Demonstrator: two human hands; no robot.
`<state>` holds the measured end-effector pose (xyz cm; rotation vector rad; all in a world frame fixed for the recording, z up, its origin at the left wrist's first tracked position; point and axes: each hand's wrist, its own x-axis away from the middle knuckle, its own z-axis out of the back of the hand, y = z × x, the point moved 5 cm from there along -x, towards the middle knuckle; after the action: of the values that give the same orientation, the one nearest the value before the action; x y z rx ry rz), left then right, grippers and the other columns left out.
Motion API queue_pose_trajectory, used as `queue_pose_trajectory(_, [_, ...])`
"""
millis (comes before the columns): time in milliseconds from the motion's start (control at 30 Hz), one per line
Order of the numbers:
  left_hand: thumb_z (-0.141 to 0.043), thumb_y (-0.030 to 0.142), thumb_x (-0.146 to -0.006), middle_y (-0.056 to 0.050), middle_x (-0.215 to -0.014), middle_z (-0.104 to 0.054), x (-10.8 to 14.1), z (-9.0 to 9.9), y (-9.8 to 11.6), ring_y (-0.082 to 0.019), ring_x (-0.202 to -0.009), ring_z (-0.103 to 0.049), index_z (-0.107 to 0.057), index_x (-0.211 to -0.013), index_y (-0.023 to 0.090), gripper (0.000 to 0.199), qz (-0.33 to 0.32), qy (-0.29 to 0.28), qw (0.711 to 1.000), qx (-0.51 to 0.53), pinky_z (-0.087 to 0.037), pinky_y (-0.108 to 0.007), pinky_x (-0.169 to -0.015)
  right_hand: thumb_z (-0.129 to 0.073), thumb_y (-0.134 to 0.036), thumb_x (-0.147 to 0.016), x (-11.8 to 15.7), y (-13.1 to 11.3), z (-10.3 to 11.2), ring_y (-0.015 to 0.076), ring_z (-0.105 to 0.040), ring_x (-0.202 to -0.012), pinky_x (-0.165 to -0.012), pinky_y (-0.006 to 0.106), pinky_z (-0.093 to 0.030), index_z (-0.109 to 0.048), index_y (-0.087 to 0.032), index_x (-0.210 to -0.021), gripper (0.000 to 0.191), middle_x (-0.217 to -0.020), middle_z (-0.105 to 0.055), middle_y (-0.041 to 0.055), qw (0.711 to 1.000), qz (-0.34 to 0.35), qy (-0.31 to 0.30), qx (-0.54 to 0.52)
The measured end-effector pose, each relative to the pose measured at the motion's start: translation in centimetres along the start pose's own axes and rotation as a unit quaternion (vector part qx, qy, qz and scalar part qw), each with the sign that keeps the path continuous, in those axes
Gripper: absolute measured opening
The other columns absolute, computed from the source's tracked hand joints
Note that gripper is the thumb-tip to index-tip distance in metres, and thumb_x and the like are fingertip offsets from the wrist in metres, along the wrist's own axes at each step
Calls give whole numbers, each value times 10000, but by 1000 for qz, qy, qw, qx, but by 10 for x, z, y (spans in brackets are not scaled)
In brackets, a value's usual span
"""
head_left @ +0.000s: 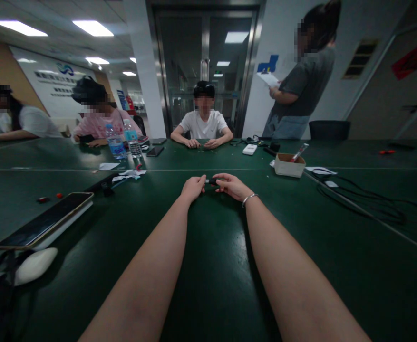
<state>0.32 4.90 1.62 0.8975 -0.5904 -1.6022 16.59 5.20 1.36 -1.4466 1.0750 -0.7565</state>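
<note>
Both arms reach forward over the dark green table (pixel 208 266). Between my hands is a small black stick with a silver end (pixel 213 181), which looks like a USB flash drive. My right hand (pixel 234 186), with a silver bracelet (pixel 249 199) at its wrist, pinches the black body between thumb and fingers. At the silver end, the thumb and fingers of my left hand (pixel 193 188) are closed in a pinch. Whether the left fingertips hold that end or a separate small piece is too small to tell.
At left lie a phone (pixel 47 221) on a white box and a white mouse-shaped object (pixel 36 266). Paper scraps (pixel 130 175) and water bottles (pixel 115 142) stand beyond. Right are a small box (pixel 289 166) and black cables (pixel 365 194). A person (pixel 204 123) sits opposite; others are nearby.
</note>
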Motion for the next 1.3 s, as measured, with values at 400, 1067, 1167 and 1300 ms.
queue_pose_trajectory(400, [-364,574,-865,-19,-550,-604,-2,-1,-3,-144,-494,-490,-552,-577,196,511,0,3,1000,15,-327,-276,-546,-665,-46,-778,-1,1,0,39,-505,-451,-616,231,-584,-678,-151,-912,171,-649,-624,-32,1000,-2,1,-7])
queue_pose_trajectory(1067, [-617,348,-780,-19,-758,-650,-12,-12,-13,-128,-667,-564,-616,-887,181,199,-40,-2,990,134,-433,-264,-693,-553,-49,-890,-4,4,5,86,-623,-502,-484,159,-525,-620,-114,-917,98,-666,-683,57,998,-36,50,-2])
queue_pose_trajectory(1167, [-681,274,-719,-9,-775,-637,-11,-11,-11,-121,-697,-568,-604,-897,181,215,-59,16,986,156,-433,-254,-703,-545,-57,-898,-5,4,5,76,-607,-481,-472,149,-511,-609,-107,-934,89,-662,-684,60,998,-38,54,6])
queue_pose_trajectory(1300, [-590,400,-805,-11,-707,-626,-10,-12,-10,-118,-619,-550,-587,-905,174,248,-32,8,982,185,-419,-246,-621,-576,-75,-886,-5,4,4,84,-617,-505,-468,146,-499,-612,-110,-941,74,-667,-682,57,999,-35,38,9])
